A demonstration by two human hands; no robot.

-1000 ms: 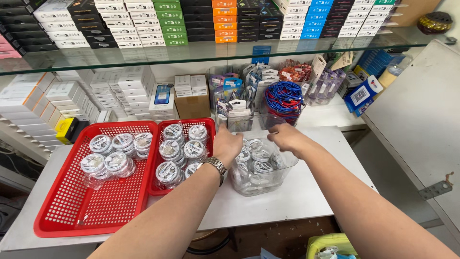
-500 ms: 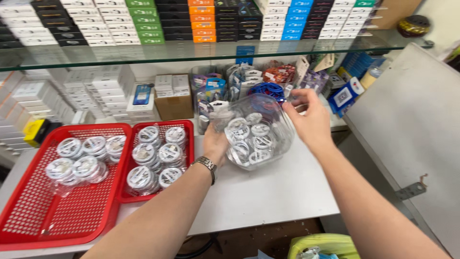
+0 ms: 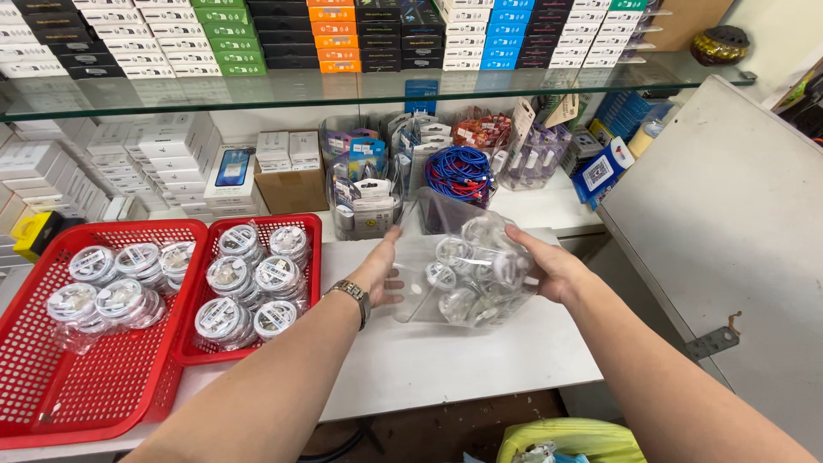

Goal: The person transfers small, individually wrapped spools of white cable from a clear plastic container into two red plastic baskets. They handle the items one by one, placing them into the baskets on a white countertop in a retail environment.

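Both hands, left [image 3: 383, 273] and right [image 3: 549, 270], grip a clear tub [image 3: 467, 270] of cable coils, tilted above the bench [image 3: 446, 360].

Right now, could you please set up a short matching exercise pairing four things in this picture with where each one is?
Things:
1. clear plastic container
2. wristwatch
3. blue cables
4. small red basket

Places:
A. on the left hand's wrist
B. on the white table, holding coiled white cables
C. held between both hands
D. in a tub under the glass shelf

Pairs: 1-C, 2-A, 3-D, 4-B
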